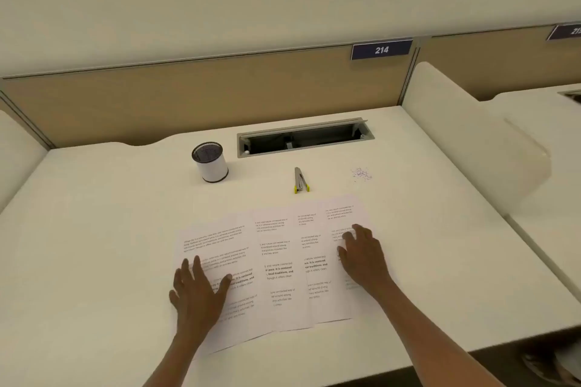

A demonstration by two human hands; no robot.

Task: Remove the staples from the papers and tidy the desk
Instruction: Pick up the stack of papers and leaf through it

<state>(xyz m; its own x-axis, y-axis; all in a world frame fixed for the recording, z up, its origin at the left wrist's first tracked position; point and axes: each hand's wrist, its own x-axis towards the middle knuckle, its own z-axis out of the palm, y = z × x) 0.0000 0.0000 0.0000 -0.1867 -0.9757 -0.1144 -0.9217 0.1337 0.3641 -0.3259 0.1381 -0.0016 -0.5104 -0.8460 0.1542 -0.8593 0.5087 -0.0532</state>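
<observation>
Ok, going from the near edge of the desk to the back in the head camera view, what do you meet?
Left hand flat on the fanned papers → right hand, a bit farther on the same papers → staple remover → small pile of pulled staples → pen cup → open cable tray → number plate 214.

Evenly lit, soft and slightly warm, apparently from overhead. No hard shadows: only faint, diffuse ones under the hands (201,289) and beside the cup (211,163) on the bench (94,229). No glare, though the pale surfaces look flat and washed out. Wide-angle bending toward the edges, with the partition (188,97) top curving and the bench sides splaying outward. Overall soft, with compression smear. Print on the papers (276,261) mostly unreadable, sharper in the bold lines. Blurred corner at lower right.
</observation>
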